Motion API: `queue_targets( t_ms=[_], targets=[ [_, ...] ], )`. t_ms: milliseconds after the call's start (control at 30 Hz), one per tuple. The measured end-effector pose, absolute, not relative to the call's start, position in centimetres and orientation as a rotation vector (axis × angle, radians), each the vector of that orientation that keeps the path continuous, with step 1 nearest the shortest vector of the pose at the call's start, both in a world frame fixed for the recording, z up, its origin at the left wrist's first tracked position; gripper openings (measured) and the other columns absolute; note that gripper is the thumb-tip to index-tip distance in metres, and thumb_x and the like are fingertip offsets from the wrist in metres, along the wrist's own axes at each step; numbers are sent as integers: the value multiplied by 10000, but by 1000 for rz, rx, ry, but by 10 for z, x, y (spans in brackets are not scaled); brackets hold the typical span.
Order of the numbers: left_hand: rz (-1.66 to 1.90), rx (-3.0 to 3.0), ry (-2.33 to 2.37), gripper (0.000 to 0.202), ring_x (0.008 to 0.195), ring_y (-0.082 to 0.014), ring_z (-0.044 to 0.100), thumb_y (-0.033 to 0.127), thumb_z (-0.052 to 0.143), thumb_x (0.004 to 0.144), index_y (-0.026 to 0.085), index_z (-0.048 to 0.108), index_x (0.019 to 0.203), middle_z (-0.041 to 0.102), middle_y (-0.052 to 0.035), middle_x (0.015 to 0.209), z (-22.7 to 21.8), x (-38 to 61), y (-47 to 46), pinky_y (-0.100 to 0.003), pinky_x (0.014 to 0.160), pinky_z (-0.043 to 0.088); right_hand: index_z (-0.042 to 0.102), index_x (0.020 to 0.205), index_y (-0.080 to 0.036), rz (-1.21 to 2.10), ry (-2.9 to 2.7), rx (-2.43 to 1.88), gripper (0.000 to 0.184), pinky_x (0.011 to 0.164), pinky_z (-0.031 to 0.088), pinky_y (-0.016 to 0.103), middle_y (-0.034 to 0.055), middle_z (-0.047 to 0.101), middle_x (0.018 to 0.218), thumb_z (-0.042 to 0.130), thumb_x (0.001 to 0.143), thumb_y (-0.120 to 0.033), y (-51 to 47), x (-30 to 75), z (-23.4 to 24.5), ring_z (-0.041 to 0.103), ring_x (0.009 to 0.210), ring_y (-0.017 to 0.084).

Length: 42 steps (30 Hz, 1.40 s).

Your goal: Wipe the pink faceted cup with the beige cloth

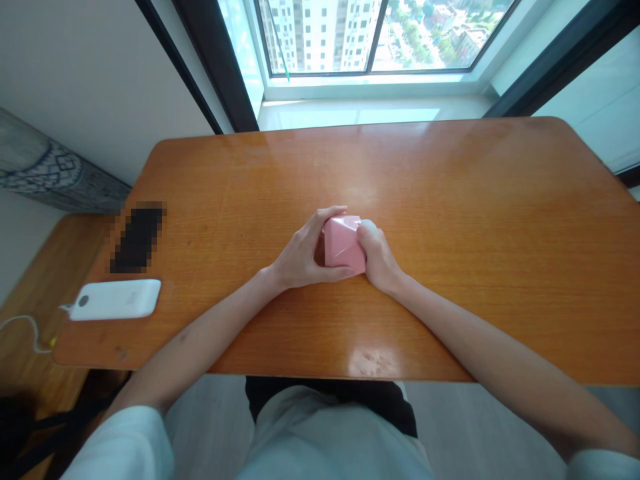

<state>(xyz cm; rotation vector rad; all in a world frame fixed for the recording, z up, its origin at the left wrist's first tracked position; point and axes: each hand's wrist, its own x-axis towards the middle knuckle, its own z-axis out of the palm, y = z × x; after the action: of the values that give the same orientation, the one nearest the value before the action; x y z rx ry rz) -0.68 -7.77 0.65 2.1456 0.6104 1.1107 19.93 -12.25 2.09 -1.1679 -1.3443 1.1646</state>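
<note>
A small pink box (343, 243) with glossy, angled faces sits near the middle of the table, tilted on one edge. My left hand (303, 253) wraps around its left side, with the fingers reaching across its top and bottom edges. My right hand (377, 257) presses against its right side, and the thumb rests on the top corner. The box's far left side is partly hidden by my left hand.
The orange-brown wooden table (350, 167) has rounded corners. At its left lie a white power bank (115, 299) with a cable and a pixelated dark flat object (137, 240). A window stands beyond the far edge.
</note>
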Motion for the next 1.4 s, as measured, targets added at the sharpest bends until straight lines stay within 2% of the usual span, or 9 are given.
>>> queue_targets(
  t_ms=[167,400,633,733,833,933,1133,1300,1400],
  targets=[
    [1180,2586,472,1177,1627,-447,514,820,926,761,403,373,1713,418,-181,1793,-2,-10,-71,-672,1272,534,725,896,-219,1235,-1293,-1152,714,599,454,305,34,672,774,494,1032,-881,-119,199,13,564,694,179],
    [1254,2450,465,1050,1390,-372,703,726,964,760,292,507,1600,637,-175,1525,16,-6,-76,-559,1136,654,762,1008,-217,1150,-1391,-1033,764,610,490,322,48,725,834,469,1005,-922,-124,199,12,611,687,184],
    [1071,2073,614,826,966,-226,771,789,777,919,247,562,1503,760,-107,1287,13,-5,-82,-384,853,660,640,768,-214,1105,-1541,-1038,689,531,372,295,-10,571,654,607,981,-869,-128,200,22,482,582,132],
    [1143,2184,621,957,1275,-334,747,857,731,919,263,466,1620,677,-176,1507,7,-7,-81,-513,1066,652,563,702,-227,1105,-1460,-1131,729,522,331,293,-22,503,626,569,983,-900,-126,198,25,432,572,123],
    [1225,2496,504,1090,1600,-436,545,915,757,855,355,363,1702,495,-190,1734,2,-9,-76,-678,1271,524,599,725,-227,1142,-1391,-1151,734,553,371,300,-4,542,668,523,1006,-901,-123,198,22,480,621,145],
    [1225,2759,436,1043,1625,-425,517,824,852,845,417,372,1676,497,-152,1737,0,-10,-72,-729,1313,473,668,825,-226,1203,-1326,-1134,713,608,436,314,21,625,769,488,1031,-885,-120,199,15,541,694,170],
    [1328,2631,470,1031,1366,-381,661,783,911,793,316,477,1604,642,-173,1527,9,-4,-77,-602,1113,631,678,869,-231,1154,-1397,-1034,791,610,438,333,23,627,768,391,1004,-955,-122,201,5,522,672,173],
    [1181,2183,543,858,1076,-271,776,752,817,900,252,517,1529,740,-126,1327,10,-1,-81,-420,912,649,645,817,-225,1101,-1502,-1057,720,572,396,313,-5,580,705,534,985,-916,-127,200,17,481,624,148],
    [1225,2194,538,900,1199,-316,758,775,824,879,256,527,1551,719,-145,1393,9,-2,-81,-481,1010,639,594,758,-227,1128,-1486,-1102,705,559,374,303,-13,532,680,548,1004,-885,-128,198,25,473,617,140]
  ],
)
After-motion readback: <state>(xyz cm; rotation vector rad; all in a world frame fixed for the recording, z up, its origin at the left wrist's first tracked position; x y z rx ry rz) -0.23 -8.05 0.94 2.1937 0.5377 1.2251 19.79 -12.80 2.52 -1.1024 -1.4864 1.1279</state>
